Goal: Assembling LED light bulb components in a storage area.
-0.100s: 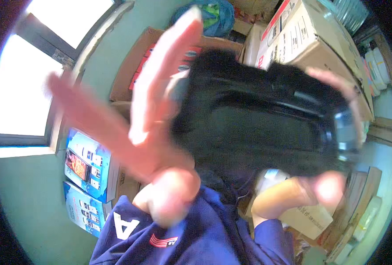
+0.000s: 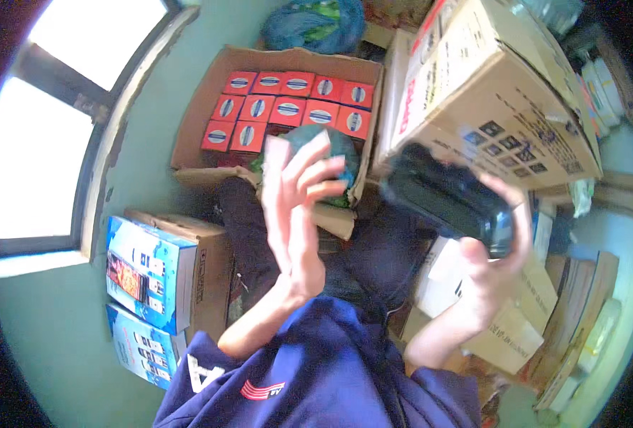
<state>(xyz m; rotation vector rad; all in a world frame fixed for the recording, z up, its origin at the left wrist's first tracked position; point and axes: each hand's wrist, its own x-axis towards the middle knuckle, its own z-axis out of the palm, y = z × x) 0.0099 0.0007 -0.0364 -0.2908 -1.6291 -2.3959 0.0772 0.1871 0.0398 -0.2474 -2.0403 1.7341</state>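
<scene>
My right hand grips one end of a glossy black plastic tray, a shallow rectangular piece with rounded corners, tilted in the air at right of centre. The thumb presses its near side and the fingers wrap round the far end. To the left, my left hand is raised with its fingers stretched apart, a little blurred, with nothing in it. Behind that hand a dark green rounded bundle rests at the near side of an open cardboard box holding rows of small red boxes.
A large cardboard carton stands close behind the tray. Blue printed boxes are stacked at left below the window. A blue bag lies at the back. Opened cardboard and leaning flat boards are at right.
The black tray has moved away from my head and to the right, looking much smaller. My left hand has dropped lower and away from the tray, uncovering the red boxes.
</scene>
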